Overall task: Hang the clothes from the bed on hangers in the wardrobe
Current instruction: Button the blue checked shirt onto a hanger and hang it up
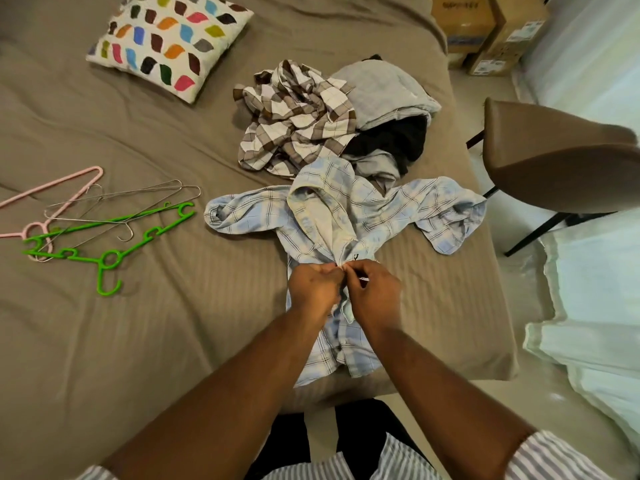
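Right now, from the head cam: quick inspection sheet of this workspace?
Surface: bed, brown sheet, rumpled.
Job's things: blue plaid shirt spread at the near edge; brown checked shirt, grey garment and black garment heaped behind it; green hangers, pink hanger and wire hangers piled at left.
Clutter: patterned pillow at the far side.
Hands: left hand and right hand both pinch the blue plaid shirt's front.
Cables: nothing seen.
Surroundings: chair and cardboard boxes right of the bed; pale fabric at the right edge.
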